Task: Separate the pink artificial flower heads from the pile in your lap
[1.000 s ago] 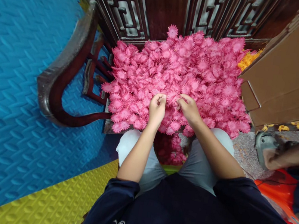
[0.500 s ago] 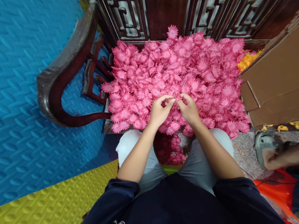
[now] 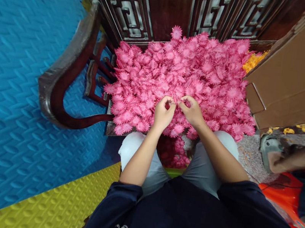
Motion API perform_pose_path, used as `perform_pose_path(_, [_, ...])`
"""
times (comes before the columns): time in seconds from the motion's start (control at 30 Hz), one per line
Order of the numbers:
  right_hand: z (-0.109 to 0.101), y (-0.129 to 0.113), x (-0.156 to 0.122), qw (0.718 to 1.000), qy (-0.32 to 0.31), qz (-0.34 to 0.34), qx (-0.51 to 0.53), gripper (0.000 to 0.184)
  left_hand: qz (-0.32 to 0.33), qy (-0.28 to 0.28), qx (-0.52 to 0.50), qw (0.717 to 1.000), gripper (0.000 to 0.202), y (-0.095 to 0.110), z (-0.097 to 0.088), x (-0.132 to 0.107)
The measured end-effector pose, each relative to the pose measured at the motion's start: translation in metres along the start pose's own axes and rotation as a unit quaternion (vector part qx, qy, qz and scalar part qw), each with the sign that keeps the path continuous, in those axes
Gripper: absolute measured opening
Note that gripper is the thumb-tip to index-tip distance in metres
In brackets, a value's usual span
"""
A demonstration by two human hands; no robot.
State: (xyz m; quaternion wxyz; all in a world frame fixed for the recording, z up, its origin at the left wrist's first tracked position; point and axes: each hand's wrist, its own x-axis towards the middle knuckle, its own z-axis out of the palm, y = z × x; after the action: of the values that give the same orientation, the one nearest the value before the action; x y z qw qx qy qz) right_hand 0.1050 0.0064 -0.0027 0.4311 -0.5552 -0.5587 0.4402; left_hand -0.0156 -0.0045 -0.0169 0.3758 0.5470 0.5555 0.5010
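Note:
Pink many-petalled artificial flowers [image 3: 146, 78] lie heaped on a dark wooden seat. Over the front middle of this pile, my left hand [image 3: 164, 113] pinches with thumb and forefinger curled into a ring. Close by on its right, my right hand [image 3: 192, 111] is in a pinch too, its fingertips pointing at the left ones. Between the two sets of fingertips is a small pink flower piece [image 3: 177, 100]. It blends with the heap behind, so its outline is hard to make out.
A curved dark wooden armrest [image 3: 58, 87] stands left of the heap, with a carved wooden panel [image 3: 171, 9] behind. On the right are a cardboard box [image 3: 300, 75], orange flowers [image 3: 253, 62] and another person's sandalled foot [image 3: 274, 158]. More pink flowers [image 3: 178, 158] lie below, between my knees.
My left hand's fingers have curled into a rounder ring, its tips slightly lower. The right hand has barely shifted. Petals that stood up between the fingertips now show less clearly.

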Motion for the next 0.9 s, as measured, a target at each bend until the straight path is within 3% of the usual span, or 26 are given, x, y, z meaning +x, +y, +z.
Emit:
perform_pose_path(0.2, [-0.0009,0.0024,0.0014,0.999,0.030,-0.015,-0.030,0.004,0.000,-0.016,-0.003,1.000,0.013,0.0024,0.0003,-0.0015])
perform_pose_path(0.43, [0.0019,0.0073,0.0003,0.997,-0.010,-0.062,-0.055,0.008,-0.015,0.051,-0.026,0.998,0.014,-0.0009,-0.0039,0.0041])
perform_pose_path(0.6, [0.0016,0.0075,-0.0018,0.994,-0.005,-0.081,-0.072,0.006,-0.007,-0.008,-0.048,0.999,0.007,0.0000,-0.0022,0.0025])
perform_pose_path(0.73, [0.0001,0.0065,-0.0026,0.992,-0.004,-0.102,-0.071,0.008,-0.043,-0.028,-0.092,0.994,0.029,-0.0003,-0.0019,0.0038])
perform_pose_path(0.9, [0.0006,0.0076,-0.0026,0.990,-0.007,-0.111,-0.081,0.012,-0.069,-0.072,-0.096,0.990,0.030,-0.0026,-0.0050,0.0061])
